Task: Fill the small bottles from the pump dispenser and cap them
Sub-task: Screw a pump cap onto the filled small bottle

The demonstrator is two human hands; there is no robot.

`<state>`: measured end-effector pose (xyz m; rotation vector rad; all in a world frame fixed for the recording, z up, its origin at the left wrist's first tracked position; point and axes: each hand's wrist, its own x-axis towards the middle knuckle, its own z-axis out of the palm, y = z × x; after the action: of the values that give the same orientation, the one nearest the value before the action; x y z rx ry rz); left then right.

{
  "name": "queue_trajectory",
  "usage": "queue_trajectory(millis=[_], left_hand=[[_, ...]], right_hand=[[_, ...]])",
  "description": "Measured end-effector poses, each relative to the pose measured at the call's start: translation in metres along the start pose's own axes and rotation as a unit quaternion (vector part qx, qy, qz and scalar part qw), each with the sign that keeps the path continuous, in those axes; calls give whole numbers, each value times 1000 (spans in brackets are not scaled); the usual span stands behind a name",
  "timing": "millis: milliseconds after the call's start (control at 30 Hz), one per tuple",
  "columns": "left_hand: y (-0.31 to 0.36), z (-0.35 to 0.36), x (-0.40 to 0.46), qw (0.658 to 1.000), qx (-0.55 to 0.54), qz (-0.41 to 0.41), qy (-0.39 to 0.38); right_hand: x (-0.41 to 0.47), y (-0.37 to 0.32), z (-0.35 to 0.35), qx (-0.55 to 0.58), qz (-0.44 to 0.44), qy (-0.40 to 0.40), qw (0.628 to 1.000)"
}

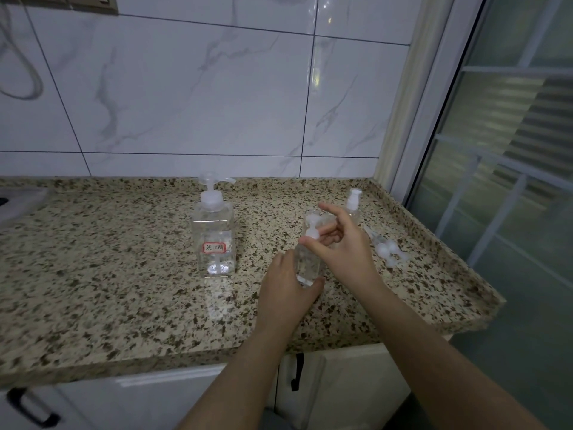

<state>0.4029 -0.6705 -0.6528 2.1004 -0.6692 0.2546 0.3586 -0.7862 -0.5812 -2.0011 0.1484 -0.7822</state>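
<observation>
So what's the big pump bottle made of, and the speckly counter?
The big pump dispenser looks like clear, glossy plastic: you can see straight through it to the tube inside, and its pump top is milky white. The countertop looks like polished granite or a stone-like composite, beige with dark flecks and a faint shine. The picture can't settle real stone versus imitation.

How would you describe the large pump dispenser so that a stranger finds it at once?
Look at the speckled stone counter below the white tiled wall. Near its middle, left of both hands, stands the pump dispenser, upright and untouched. It is the biggest clear bottle, square, and the only one with a red-bordered label.
</observation>
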Motion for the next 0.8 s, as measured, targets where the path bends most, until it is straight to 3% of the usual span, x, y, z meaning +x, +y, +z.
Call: queue_trajectory(millis=[133,300,433,600,800], left_hand=[[0,0,0,1000,5,-1,2],[1,0,0,1000,21,8,-3],[0,0,0,1000,22,6,-5],[1,1,1,1000,30,5,-7],[1,1,1,999,35,-1,-8]], right_hand=[[-2,3,-12,58,13,-64,996],[3,-2,-33,3,-22,-137,990],[15,-3,-40,39,-13,-190,981],[23,-9,-40,-47,-20,-171,984],[15,-9,-17,-92,5,-82,992]])
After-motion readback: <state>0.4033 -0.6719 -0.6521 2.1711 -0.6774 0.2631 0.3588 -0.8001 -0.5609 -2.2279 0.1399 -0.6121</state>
